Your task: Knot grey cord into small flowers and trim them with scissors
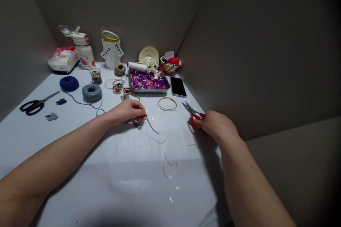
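Red-handled scissors sit in our right hand, fingers curled closed around the loops, while our left hand pinches a thin grey cord between finger and thumb, just above the white desk.

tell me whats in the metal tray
The metal tray is filled with purple, pink and white beads, with loose white cord lying over them at the far end. A white spool sits on its far rim. The beads cover the tray's floor, so it cannot be seen.
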`<state>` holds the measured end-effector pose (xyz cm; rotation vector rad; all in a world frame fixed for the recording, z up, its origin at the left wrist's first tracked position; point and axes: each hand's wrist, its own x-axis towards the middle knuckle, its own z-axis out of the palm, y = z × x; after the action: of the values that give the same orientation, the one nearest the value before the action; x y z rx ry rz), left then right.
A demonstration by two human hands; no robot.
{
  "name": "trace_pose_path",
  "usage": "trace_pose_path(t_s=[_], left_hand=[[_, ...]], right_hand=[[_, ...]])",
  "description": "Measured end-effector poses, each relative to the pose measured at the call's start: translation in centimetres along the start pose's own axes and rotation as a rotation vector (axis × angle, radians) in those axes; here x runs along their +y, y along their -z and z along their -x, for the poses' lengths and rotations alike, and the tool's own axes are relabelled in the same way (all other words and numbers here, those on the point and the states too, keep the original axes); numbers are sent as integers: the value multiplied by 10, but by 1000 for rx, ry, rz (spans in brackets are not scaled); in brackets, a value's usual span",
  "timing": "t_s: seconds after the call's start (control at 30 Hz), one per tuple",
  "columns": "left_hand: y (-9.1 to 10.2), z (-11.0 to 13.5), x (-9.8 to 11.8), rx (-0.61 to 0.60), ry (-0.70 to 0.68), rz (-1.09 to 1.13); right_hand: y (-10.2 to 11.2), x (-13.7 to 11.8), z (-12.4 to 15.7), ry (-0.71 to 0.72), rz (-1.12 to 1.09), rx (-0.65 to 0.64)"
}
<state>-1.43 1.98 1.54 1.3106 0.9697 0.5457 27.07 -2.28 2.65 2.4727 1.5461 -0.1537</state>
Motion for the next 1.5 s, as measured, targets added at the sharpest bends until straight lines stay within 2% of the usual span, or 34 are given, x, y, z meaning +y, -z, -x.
trace_pose_path(t_s=[0.1, 0.2, 0.3, 0.37, 0.4, 0.47, 0.57, 0.67, 0.83, 1.5], left_hand=[[1, 2, 3, -30, 37, -58], [2, 2, 3, -49, 50, -99], [2, 1, 2, -51, 32, -138], [2, 1, 1, -59, 4, -163], [3, 1, 0, -68, -10, -178], [4, 2, 0, -90, -35, -221], [6, 3, 1, -128, -53, -324], [9, 5, 3, -150, -74, -432], [14, 5, 4, -142, -65, -512], [21, 2, 0, -183, -55, -575]], right_hand=[[-1, 1, -8, 50, -8, -6], [3, 2, -7, 80, -5, 41], [11, -9, 7, 149, -79, 249], [15, -28, 21, 314, -284, 385], [16, -40, 28, 416, -441, 377], [14, -67, 39, 605, -709, 203], [7, -99, 45, 704, -848, 48], [0, -111, 44, 718, -883, -50], [-3, -114, 45, 663, -877, -137], [-11, -122, 57, 619, -840, -70]])
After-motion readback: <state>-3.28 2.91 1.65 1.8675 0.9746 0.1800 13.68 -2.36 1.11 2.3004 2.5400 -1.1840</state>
